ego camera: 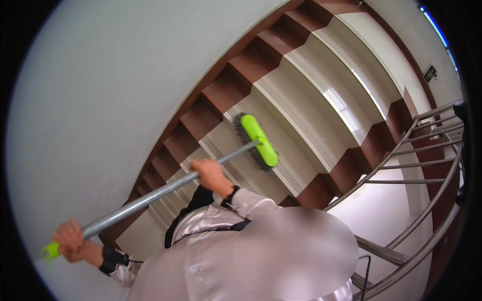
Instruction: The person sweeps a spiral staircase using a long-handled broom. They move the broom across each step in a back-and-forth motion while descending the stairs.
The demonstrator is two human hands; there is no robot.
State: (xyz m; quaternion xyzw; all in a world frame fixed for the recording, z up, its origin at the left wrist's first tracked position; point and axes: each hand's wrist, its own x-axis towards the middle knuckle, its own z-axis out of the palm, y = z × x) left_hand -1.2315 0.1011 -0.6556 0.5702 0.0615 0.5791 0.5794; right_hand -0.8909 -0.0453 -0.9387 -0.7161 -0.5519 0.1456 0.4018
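A long broom with a grey metal handle (139,206) slants across the view. My left hand (71,240) is closed around the handle beside its lime-green end cap (50,251), at the lower left. Further along the shaft, my right hand (213,177) grips it nearer the head. The lime-green broom head (260,141), with dark bristles along its left side, is over a cream stair step (290,165) near the step's grooved edge. Whether all the bristles touch the step cannot be told. Both hands are slightly blurred, and each wrist wears a black band.
Cream stairs with reddish-brown borders (256,58) climb towards the upper right and also run towards the lower left. A pale wall (105,75) flanks them on the left. On the right curves a metal railing (410,163). A small dark sign (429,73) hangs on the far wall.
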